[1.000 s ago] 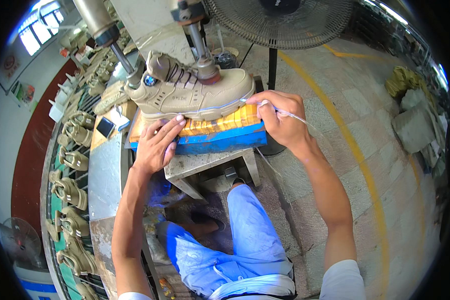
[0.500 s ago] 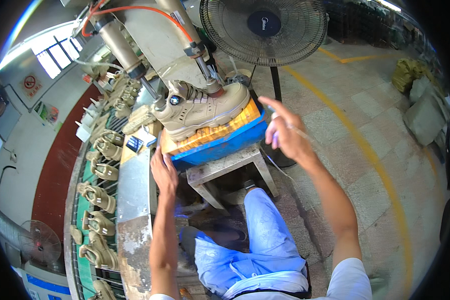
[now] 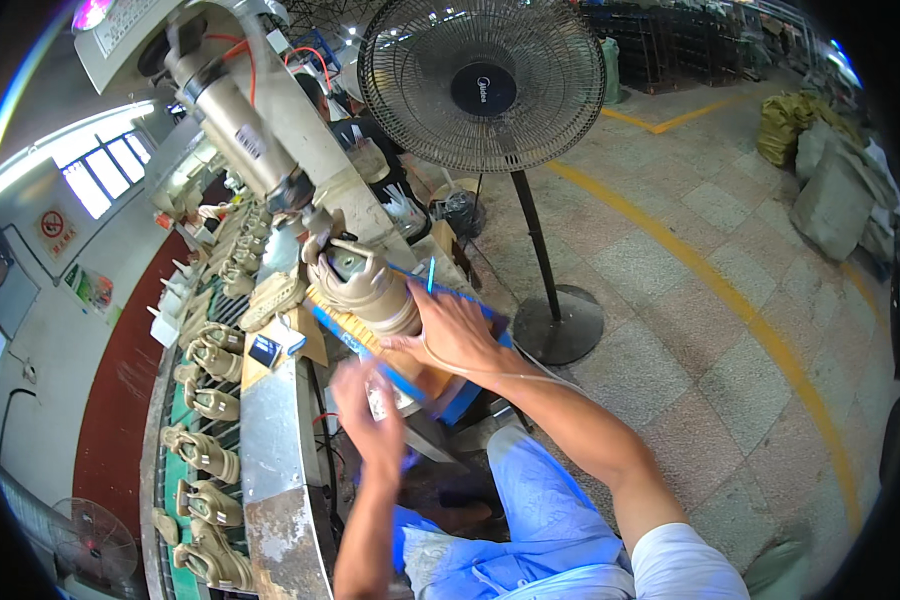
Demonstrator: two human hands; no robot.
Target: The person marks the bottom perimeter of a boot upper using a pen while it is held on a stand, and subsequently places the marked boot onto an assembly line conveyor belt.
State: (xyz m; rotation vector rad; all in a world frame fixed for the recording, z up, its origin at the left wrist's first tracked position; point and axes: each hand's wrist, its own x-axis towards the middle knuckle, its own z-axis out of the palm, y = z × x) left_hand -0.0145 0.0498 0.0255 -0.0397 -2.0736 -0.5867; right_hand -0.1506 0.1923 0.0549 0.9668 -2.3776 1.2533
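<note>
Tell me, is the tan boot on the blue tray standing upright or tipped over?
Upright: the boot rests sole-down on the blue tray, opening upward.

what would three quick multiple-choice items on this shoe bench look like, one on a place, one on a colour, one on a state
1. Where does the right hand rest?
A. on the fan's base
B. on the tan shoe
C. on the person's knee

2. What colour is the tray under the shoe?
A. blue
B. red
C. white

3. How does the left hand look?
A. flat on the shoe
B. gripping the fan pole
C. blurred, below the tray, clear of the shoe

Answers:
1. B, the fingers lie against the tan shoe on the machine.
2. A, its rim shows blue beside the wrist.
3. C, it is smeared by motion and sits lower than the tray, holding nothing that can be made out.
</note>
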